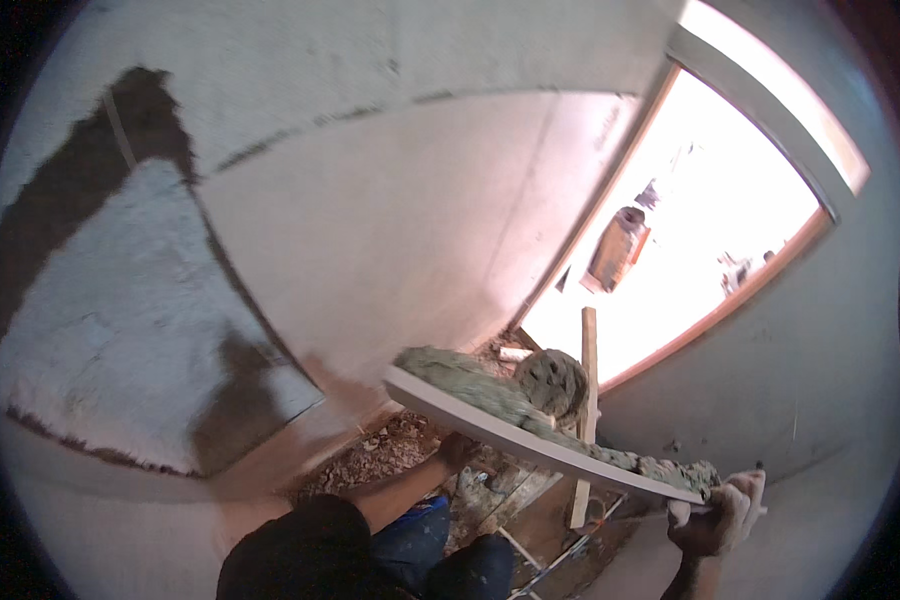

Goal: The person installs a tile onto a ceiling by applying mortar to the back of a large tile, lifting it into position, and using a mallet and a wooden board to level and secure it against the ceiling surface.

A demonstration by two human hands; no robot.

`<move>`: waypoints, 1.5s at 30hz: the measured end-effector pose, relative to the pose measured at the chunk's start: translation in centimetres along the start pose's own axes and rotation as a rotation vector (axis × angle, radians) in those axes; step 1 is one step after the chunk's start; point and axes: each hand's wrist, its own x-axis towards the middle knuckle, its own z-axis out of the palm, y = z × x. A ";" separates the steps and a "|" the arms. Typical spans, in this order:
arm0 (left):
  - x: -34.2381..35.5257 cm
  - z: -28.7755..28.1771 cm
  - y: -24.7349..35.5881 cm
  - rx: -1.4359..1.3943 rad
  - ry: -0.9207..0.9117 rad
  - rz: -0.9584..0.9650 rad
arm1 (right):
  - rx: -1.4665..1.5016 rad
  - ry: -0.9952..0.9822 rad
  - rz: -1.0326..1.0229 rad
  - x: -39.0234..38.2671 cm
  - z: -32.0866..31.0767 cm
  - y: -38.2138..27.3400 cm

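A long pale board (510, 435), heaped with wet grey-green mortar (450, 375), slants across the lower middle. My right hand (710, 510), whitish with residue on its fingers, grips the board's right end. My left hand (455, 452) is below the board toward its left end; its fingers are partly hidden, so what it holds cannot be made out. A rough mortar lump (550, 382) shows behind the board, beside an upright timber piece (588, 330).
Plastered walls (390, 220) surround me, the left one with dark damp patches (75, 200). A bright doorway (710, 150) opens at the upper right, with indistinct objects outside. Debris (380, 460), planks (525, 495) and thin rods lie on the floor by my legs.
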 end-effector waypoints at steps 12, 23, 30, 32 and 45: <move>-24.5 3.8 9.8 -0.305 0.260 0.084 | 0.038 -0.045 0.008 19.9 -12.7 5.2; -48.0 2.7 18.1 -0.452 0.572 0.357 | 0.406 0.203 0.053 33.9 -17.9 5.6; -59.9 -1.4 24.9 -0.300 0.716 0.615 | 0.376 0.413 0.036 38.2 -17.4 5.2; -63.9 -3.0 26.2 -0.224 0.740 0.702 | 0.471 0.413 0.127 38.6 -16.6 5.3; -85.5 -4.8 34.5 -0.009 1.067 1.325 | 1.102 0.444 0.731 43.4 -12.1 -2.3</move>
